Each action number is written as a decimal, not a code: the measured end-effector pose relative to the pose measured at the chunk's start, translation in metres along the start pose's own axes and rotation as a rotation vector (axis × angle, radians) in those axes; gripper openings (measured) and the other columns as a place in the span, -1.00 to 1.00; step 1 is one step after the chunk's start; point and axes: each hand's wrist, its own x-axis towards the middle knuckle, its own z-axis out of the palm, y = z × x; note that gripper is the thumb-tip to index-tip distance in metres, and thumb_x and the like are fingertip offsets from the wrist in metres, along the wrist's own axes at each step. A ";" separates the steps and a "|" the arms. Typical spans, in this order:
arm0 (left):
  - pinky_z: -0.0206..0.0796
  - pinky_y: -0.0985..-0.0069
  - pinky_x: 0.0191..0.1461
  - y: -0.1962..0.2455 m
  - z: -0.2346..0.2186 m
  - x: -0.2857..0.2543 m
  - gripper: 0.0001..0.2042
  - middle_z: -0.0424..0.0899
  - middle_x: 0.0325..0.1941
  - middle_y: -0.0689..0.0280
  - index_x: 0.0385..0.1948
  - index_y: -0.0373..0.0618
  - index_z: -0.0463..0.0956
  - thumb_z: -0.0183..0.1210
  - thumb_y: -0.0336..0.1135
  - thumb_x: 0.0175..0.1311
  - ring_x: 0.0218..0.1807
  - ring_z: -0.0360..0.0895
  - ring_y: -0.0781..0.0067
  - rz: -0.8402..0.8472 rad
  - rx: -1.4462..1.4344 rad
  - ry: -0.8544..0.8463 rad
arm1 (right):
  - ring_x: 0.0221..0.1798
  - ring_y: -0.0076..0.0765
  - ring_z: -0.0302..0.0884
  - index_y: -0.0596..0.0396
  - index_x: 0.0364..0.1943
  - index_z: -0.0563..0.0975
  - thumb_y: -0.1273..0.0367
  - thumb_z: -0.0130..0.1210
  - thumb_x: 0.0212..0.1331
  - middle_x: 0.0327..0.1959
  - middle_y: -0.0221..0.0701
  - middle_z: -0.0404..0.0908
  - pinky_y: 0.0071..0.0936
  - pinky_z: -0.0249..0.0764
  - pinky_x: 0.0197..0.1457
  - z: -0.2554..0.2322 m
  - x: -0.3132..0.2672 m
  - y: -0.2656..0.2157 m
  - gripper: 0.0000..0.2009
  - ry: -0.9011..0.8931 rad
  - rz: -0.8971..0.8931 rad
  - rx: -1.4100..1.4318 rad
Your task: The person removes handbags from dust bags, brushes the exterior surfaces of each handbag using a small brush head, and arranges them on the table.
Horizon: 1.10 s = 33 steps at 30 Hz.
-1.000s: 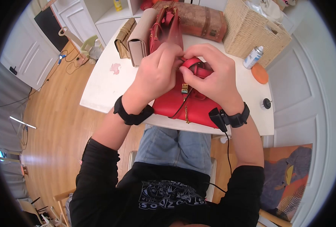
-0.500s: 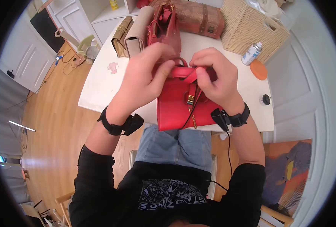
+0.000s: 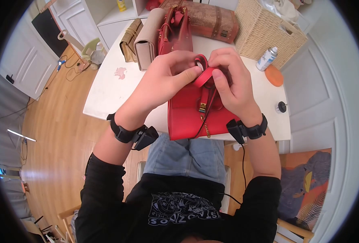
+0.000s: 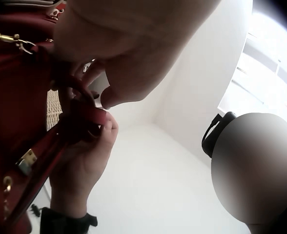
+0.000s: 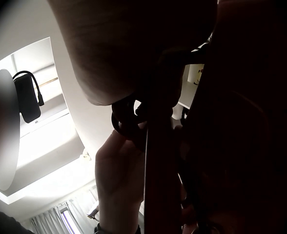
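Observation:
A red handbag [image 3: 187, 117] with a gold clasp [image 3: 203, 107] and a short chain lies at the table's front edge. Above its top, a red strap [image 3: 205, 77] loops between both hands. The left hand [image 3: 167, 79] pinches the strap from the left, thumb extended along it. From the right, the right hand [image 3: 234, 83] pinches the looped part between thumb and fingers. In the left wrist view the strap [image 4: 92, 114] crosses between the fingertips of both hands. The right wrist view is dark, with the loop [image 5: 124, 119] near the left hand [image 5: 119, 170].
Behind the hands stand a darker red bag [image 3: 177, 34], a beige bag [image 3: 150, 38], a gold bag [image 3: 130, 40] and a brown case [image 3: 211, 20]. To the right are a woven basket [image 3: 268, 34], a spray can [image 3: 266, 58], an orange disc [image 3: 274, 75] and a small black-topped item [image 3: 281, 107].
Compared with one second ago, the hands have moved a little apart and more of the handbag shows. Since half a second ago, the left hand has shifted right and the strap's loop has changed shape.

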 end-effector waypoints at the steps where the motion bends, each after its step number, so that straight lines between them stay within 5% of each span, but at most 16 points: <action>1: 0.56 0.50 0.17 0.002 0.000 0.001 -0.64 0.77 -0.01 0.25 0.23 -0.42 0.56 0.28 -0.39 0.53 0.05 0.71 0.53 -0.059 -0.019 -0.020 | -0.10 -0.21 0.63 0.18 0.04 0.53 0.55 0.17 0.38 0.02 -0.24 0.60 -0.39 0.57 0.00 0.006 -0.003 0.000 -0.80 0.061 0.068 0.139; 8: 0.59 0.51 0.14 -0.007 0.000 0.002 -0.74 0.77 -0.09 0.27 0.13 -0.36 0.62 0.28 -0.44 0.52 0.02 0.73 0.51 0.035 -0.023 0.034 | 0.06 -0.20 0.65 0.17 0.11 0.47 0.50 0.23 0.41 0.09 -0.25 0.63 -0.36 0.56 0.14 0.005 -0.014 0.005 -0.73 0.058 0.127 0.187; 10: 0.56 0.59 -0.06 -0.010 0.002 0.004 -0.82 0.74 -0.17 0.35 0.05 -0.29 0.65 0.25 -0.43 0.54 -0.15 0.69 0.60 0.163 0.011 0.162 | 0.06 -0.19 0.66 0.16 0.11 0.48 0.48 0.24 0.40 0.10 -0.25 0.63 -0.36 0.56 0.14 0.005 -0.015 0.002 -0.72 0.063 0.140 0.198; 14: 0.41 0.68 -0.25 -0.010 0.005 0.005 -0.86 0.69 -0.21 0.43 0.01 -0.24 0.65 0.23 -0.40 0.58 -0.30 0.55 0.73 0.098 -0.050 0.267 | 0.07 -0.17 0.66 0.13 0.12 0.48 0.46 0.34 0.33 0.10 -0.27 0.63 -0.34 0.57 0.18 0.009 -0.016 -0.002 -0.65 0.097 0.079 0.210; 16: 0.28 0.71 -0.35 -0.012 0.009 0.007 -0.88 0.69 -0.21 0.45 -0.02 -0.22 0.64 0.20 -0.40 0.60 -0.36 0.46 0.80 0.261 -0.057 0.335 | 0.08 -0.15 0.67 0.11 0.12 0.49 0.47 0.37 0.28 0.09 -0.27 0.63 -0.32 0.58 0.20 0.009 -0.016 -0.003 -0.62 0.087 0.081 0.180; 23: 0.36 0.70 -0.26 0.005 0.012 0.009 -0.89 0.70 -0.20 0.41 -0.02 -0.26 0.61 0.16 -0.45 0.60 -0.29 0.53 0.74 0.395 -0.074 0.345 | 0.06 -0.01 0.66 0.09 0.13 0.50 0.52 0.42 0.16 0.07 -0.23 0.63 -0.24 0.63 0.19 0.006 -0.012 -0.006 -0.54 0.084 -0.004 0.097; 28: 0.57 0.54 0.00 0.011 0.000 0.014 -0.87 0.73 -0.15 0.27 0.01 -0.31 0.56 0.13 -0.48 0.59 -0.12 0.69 0.53 0.217 0.042 0.146 | 0.12 0.08 0.65 0.06 0.26 0.50 0.48 0.37 0.20 0.13 -0.18 0.66 -0.16 0.60 0.23 0.004 -0.018 -0.009 -0.49 0.042 0.070 -0.068; 33: 0.54 0.52 0.08 -0.008 -0.002 0.006 -0.78 0.73 -0.06 0.25 0.08 -0.33 0.58 0.20 -0.38 0.58 -0.02 0.69 0.50 0.142 0.118 0.187 | 0.19 0.13 0.63 0.06 0.38 0.47 0.42 0.34 0.24 0.17 -0.13 0.69 -0.10 0.54 0.30 -0.008 -0.014 -0.018 -0.42 -0.024 0.286 -0.060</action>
